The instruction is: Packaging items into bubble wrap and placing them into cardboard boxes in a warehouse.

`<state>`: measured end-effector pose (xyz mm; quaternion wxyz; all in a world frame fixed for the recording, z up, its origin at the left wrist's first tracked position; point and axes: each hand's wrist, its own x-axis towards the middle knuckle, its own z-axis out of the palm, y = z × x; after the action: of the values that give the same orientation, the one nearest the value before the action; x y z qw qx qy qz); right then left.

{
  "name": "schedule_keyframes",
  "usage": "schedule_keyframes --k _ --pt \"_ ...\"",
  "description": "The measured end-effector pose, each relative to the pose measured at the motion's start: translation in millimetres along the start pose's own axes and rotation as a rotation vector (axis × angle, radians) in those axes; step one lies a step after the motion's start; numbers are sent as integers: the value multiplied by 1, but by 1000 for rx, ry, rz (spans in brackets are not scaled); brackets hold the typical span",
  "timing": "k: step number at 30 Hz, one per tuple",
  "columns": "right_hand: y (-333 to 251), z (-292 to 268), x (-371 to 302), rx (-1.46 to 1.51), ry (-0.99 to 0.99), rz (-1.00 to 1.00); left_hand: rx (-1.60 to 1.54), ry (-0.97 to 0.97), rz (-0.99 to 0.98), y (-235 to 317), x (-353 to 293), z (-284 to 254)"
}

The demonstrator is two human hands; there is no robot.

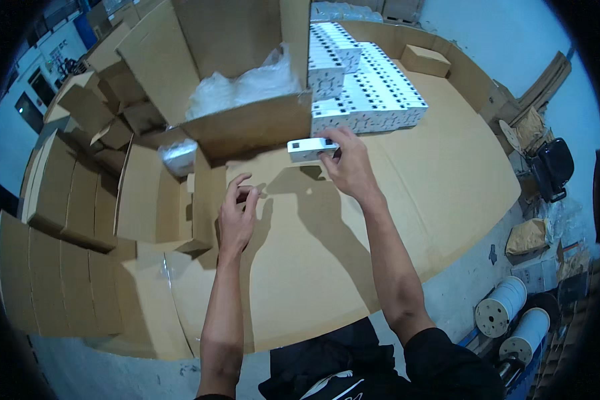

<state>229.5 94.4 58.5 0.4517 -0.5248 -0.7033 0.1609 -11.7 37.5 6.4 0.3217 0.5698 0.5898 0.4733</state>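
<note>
R hand [351,163] w/ box [305,153] (prob. card)

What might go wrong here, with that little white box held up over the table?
The small white box is gripped near one end by the right hand alone, so it might tip or slip. The stacked white boxes stand close beyond that hand; a careless bump could shift them.

Moderately bright, seemingly lit from overhead, casting dark shadows on the cardboard tabletop [447,173], glinting off a plastic packet [179,158], fairly sharp centrally, bowed and blackened toward the rim.
</note>
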Motion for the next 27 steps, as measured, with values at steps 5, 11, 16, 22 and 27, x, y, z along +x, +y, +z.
schedule_keyframes --k 5,11,16,22,27 --pt "-26 42 -20 102 -173 -44 -297 -171 -167 -11 2 -13" --pt "-32 60 -24 135 -220 -83 -482 -101 -177 -22 13 -12" --pt "-23 77 -31 473 -228 122 -568 -30 -74 -32 29 -5" --pt "13 100 -24 525 -83 48 -439 6 -103 -33 36 -5" --pt "17 103 -26 633 -100 177 -469 39 40 -39 38 0"
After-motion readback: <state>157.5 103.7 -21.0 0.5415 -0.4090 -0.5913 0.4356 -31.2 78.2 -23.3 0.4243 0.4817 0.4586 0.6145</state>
